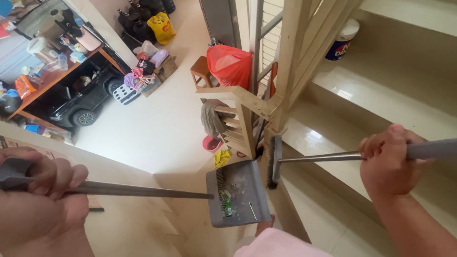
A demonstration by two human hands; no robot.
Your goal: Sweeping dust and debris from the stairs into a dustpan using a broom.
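Standing on the stairs (381,90), left hand (40,195) clamps the dustpan (235,192) handle, holding its tray beside the broom (274,161), gripped by right hand (388,159), so sweepings drop in.

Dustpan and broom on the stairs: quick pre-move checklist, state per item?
1. Left hand closed on the dustpan handle: ok.
2. Right hand closed on the broom handle: ok.
3. Broom head beside the upper edge of the dustpan: ok; whether they touch, cannot tell.
4. Debris lies inside the dustpan, near its left side: ok.
5. Dustpan level: not ok, it is tilted and held in the air over the lower steps.
6. Step under the broom head free of litter: cannot tell, glare on the tiles.
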